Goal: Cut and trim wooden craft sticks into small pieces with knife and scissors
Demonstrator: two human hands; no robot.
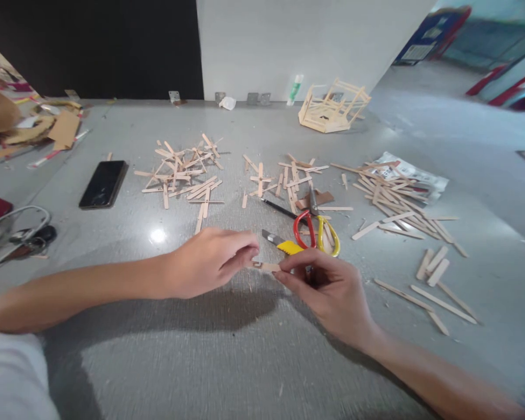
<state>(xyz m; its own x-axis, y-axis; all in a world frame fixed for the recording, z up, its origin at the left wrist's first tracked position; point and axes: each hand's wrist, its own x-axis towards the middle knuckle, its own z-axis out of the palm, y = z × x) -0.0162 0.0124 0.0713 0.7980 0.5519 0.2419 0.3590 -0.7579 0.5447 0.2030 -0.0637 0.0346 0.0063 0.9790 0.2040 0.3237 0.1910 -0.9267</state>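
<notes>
A short piece of wooden craft stick (266, 266) spans the gap between my hands, with a dark mark near its left end. My left hand (210, 261) pinches that end between thumb and fingers; the fingertips partly hide it. On the right end, the thumb and forefinger of my right hand (332, 289) are closed. Just beyond lies a yellow utility knife (289, 247), partly covered by my right hand. Scissors with one red and one yellow handle (304, 228) rest behind it, beside a black pen (284, 210).
Loose craft sticks (184, 169) lie in piles, with more on the right (402, 198). A stick-built frame (332, 108) and a glue tube (294, 90) stand by the back wall. A phone (104, 184), a cable (39, 216) and cardboard scraps (65, 129) are at left.
</notes>
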